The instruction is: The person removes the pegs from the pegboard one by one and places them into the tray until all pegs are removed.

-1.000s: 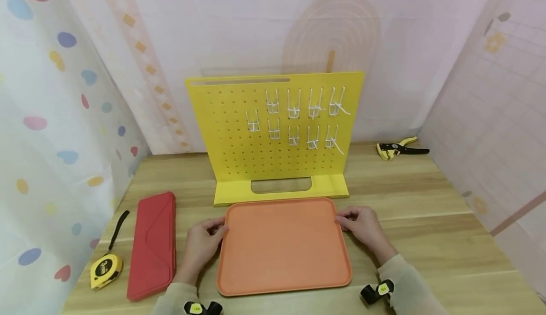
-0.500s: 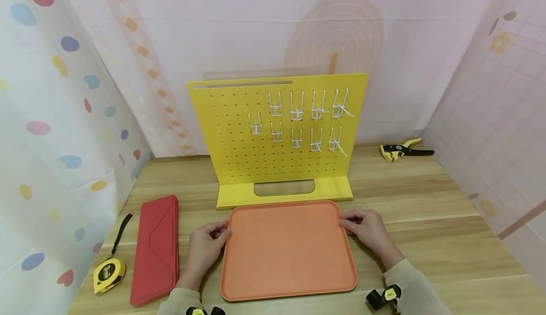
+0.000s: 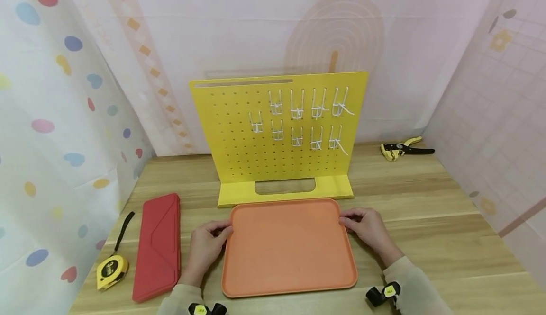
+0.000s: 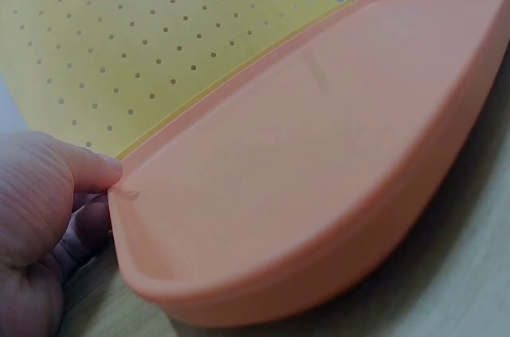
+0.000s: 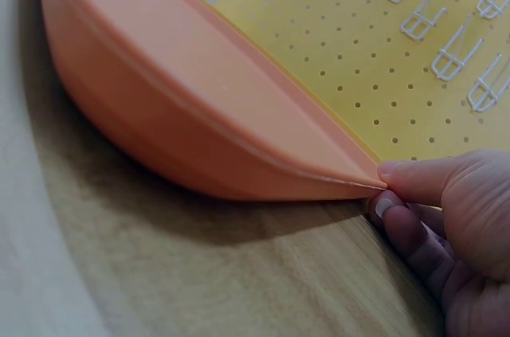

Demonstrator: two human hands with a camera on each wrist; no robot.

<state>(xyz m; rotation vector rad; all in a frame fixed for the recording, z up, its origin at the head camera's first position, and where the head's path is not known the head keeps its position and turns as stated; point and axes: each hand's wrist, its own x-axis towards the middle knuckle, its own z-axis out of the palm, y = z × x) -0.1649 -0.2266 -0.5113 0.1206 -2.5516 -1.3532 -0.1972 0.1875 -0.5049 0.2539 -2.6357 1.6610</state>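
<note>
An orange rectangular tray (image 3: 290,248) lies in front of the yellow pegboard (image 3: 239,163), its far rim close to the board's base. My left hand (image 3: 208,246) pinches the tray's left rim near the far corner, thumb on top and fingers below. On the opposite side my right hand (image 3: 370,229) pinches the right rim the same way. Both wrist views show thumb and fingers on the rim of the tray (image 4: 303,130). Nothing lies on the tray. Several white wire hooks (image 3: 297,111) hang in two rows on the board's right part.
Left of the tray lies a red flat case (image 3: 158,246), with a yellow tape measure (image 3: 112,271) and its black strap beyond it. Yellow-and-black wire strippers (image 3: 403,149) rest at the back right. Patterned curtains (image 3: 256,21) close off the wooden table's back and sides.
The whole head view has shifted slightly. Both hands keep their hold on the tray's rims, and the tray stays in place before the pegboard.
</note>
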